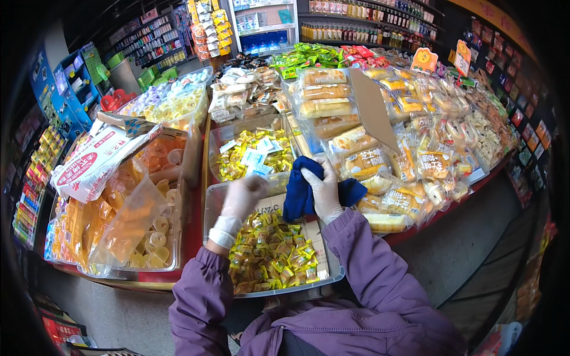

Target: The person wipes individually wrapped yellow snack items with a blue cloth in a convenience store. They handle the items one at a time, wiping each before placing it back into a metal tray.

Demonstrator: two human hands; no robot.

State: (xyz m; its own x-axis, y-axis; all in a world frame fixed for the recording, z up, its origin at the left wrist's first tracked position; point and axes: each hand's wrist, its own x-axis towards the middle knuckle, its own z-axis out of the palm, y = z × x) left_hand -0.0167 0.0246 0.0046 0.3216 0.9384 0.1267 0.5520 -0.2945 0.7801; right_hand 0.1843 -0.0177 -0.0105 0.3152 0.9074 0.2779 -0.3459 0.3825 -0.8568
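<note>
My right hand point(323, 187), in a pale thin glove, grips a dark blue cloth point(300, 189) that hangs on both sides of it. It is above the right edge of a clear plastic bin point(213, 285) of yellow-wrapped candies point(276, 253), with flat cardboard point(315, 242) inside. My left hand point(245, 193), also gloved and with a white band at the wrist, hovers over the bin's left part; its fingers are curled and blurred. Just beyond lies a second bin of yellow-wrapped candies point(231, 160), with white and blue packets point(258, 158) on top.
Packaged breads point(365, 162) are piled at the right beside a cardboard flap point(372, 107). At the left, a torn printed carton point(102, 155) rests over a clear bin point(176, 249) of jelly cups and orange bags. Snack piles and stocked shelves stand behind.
</note>
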